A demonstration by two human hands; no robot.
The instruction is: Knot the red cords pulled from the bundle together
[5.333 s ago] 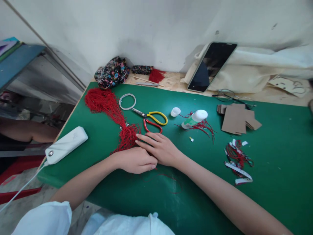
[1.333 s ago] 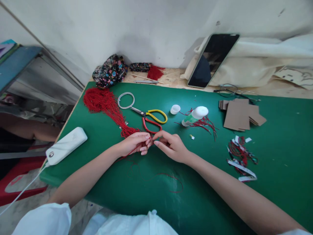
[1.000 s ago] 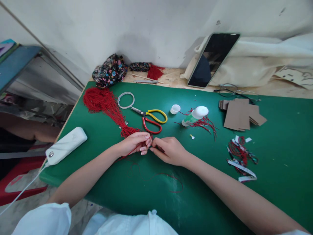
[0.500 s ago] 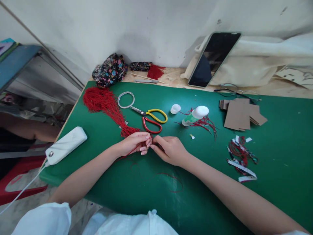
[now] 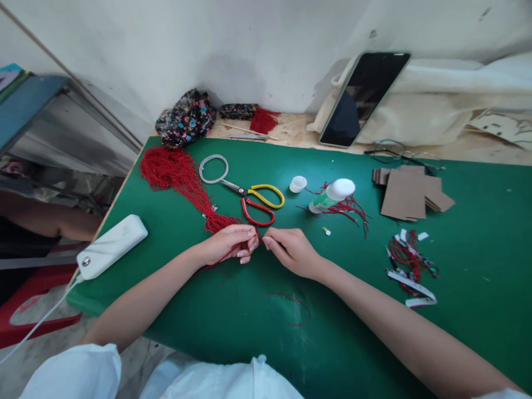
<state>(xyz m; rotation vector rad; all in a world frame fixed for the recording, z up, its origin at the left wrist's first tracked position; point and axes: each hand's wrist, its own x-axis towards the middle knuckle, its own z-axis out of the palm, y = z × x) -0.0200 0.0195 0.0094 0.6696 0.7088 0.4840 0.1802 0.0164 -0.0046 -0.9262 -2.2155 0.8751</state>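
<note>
Fine red cord [image 5: 228,255] is pinched in my left hand [image 5: 233,243], and its strand trails down toward my wrist. My right hand [image 5: 293,252] is closed in a pinch just to the right, a small gap from the left fingertips; whatever lies between its fingers is too small to make out. A hank of red cord [image 5: 178,177] lies on the green table mat [image 5: 257,354] and runs down to my left hand. Just beyond my hands rest scissors [image 5: 249,192] with one yellow and one red handle. A loose red thread [image 5: 305,307] curls in front.
A white-capped bottle [image 5: 332,195] stands beside a small white cup [image 5: 298,184], with red cord pieces around it. Farther right are brown cards [image 5: 405,194] and a bundle of red cords [image 5: 409,257]. A white power bank [image 5: 113,246] sits left; a phone [image 5: 361,100] leans at the back.
My right hand has moved slightly to the right, away from my left fingertips. My left hand stays in place, still pinching the red cord.
</note>
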